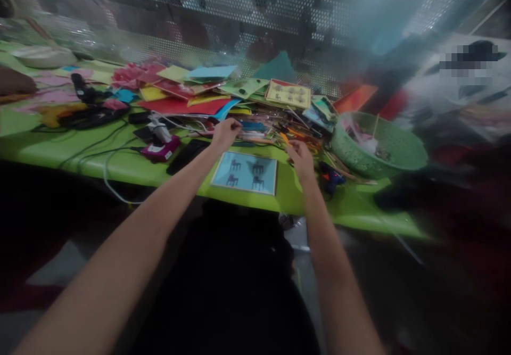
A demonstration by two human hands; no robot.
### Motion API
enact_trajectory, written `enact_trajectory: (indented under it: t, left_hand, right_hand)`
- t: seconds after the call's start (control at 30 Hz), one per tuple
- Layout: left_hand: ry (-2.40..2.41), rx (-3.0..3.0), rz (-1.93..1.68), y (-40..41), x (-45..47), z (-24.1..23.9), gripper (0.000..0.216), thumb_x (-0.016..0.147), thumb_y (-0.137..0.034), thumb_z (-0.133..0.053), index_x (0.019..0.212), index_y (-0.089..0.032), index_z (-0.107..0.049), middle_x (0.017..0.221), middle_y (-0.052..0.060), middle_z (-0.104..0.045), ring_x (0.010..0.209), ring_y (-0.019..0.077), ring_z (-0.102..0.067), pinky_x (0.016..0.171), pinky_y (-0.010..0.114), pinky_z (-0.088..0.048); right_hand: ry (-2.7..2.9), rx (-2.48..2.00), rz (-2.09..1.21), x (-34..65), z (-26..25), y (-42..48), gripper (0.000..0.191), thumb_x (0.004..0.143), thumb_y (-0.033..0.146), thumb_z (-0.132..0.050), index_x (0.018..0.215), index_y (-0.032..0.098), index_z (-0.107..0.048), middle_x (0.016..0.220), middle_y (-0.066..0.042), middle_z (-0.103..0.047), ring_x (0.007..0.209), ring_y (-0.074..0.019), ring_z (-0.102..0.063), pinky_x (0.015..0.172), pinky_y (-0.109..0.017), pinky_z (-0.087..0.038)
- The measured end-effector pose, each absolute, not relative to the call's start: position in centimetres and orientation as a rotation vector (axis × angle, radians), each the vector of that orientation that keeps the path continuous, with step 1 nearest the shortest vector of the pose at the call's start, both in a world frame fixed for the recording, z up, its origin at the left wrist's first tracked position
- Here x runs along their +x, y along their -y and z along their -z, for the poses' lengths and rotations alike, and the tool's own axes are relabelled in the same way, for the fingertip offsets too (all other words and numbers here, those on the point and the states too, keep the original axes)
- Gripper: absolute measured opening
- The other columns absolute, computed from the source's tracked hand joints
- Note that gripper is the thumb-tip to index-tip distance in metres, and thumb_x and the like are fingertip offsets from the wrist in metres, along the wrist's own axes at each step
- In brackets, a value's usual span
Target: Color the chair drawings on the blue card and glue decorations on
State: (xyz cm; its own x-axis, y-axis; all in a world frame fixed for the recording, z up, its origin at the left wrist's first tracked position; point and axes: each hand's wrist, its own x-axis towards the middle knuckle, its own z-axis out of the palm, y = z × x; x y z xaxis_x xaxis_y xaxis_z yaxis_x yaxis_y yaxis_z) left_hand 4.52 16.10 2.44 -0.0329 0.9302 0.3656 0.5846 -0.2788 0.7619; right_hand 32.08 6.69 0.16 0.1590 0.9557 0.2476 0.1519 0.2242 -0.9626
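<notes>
My left hand (224, 133) is closed, knuckles up, at the near edge of a heap of coloured paper sheets and cards (207, 91); what its fingers hold is hidden. My right hand (300, 159) has its fingers curled among thin sticks and strips (295, 131) beside the heap; I cannot name anything in it. Between the hands, on the green table (120, 161), lies a light-blue card with dark chair shapes (244, 172).
A green perforated basket (393, 147) with scraps stands right of my right hand. A black glue gun (85, 91), cables (99, 147), a magenta device (159, 149) and a dark flat object (186, 155) lie at the left. A mesh panel rises behind the table.
</notes>
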Motion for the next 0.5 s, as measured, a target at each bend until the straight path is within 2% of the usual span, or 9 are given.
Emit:
enact_trajectory:
  t: [0.17,0.3,0.5]
  left_hand:
    - [-1.659,1.981,-1.19,-16.4,5.5,-1.7,0.032,0.078,-0.012,-0.057,0.101,-0.017,-0.078,0.115,0.013,-0.077,0.118,0.0319,-0.065,0.11,0.045,-0.043]
    - [-1.639,2.07,-1.178,-14.9,5.2,-1.3,0.041,0.084,-0.014,-0.054,0.118,-0.016,-0.076,0.137,0.013,-0.07,0.135,0.0308,-0.055,0.118,0.042,-0.037]
    - [-1.583,2.238,-1.058,-8.9,2.0,-0.7,0.039,0.091,-0.026,-0.054,0.124,-0.018,-0.074,0.131,0.01,-0.074,0.127,0.029,-0.063,0.115,0.042,-0.042]
  right_hand:
    - [1.356,-1.221,-0.786,31.6,-0.2,-6.1,0.032,0.082,0.048,-0.072,0.1,0.023,-0.066,0.086,0.0,-0.063,0.074,-0.0139,-0.055,0.066,-0.026,-0.051]
    - [1.444,-1.262,-0.736,31.8,-0.2,-5.9,0.026,0.081,0.041,-0.068,0.098,0.021,-0.069,0.082,0.0,-0.065,0.068,-0.0135,-0.053,0.065,-0.028,-0.047]
    - [1.709,-1.318,-0.589,31.8,-0.6,-5.2,0.016,0.082,0.033,-0.067,0.09,0.021,-0.075,0.085,-0.003,-0.073,0.069,-0.0166,-0.057,0.068,-0.032,-0.046]
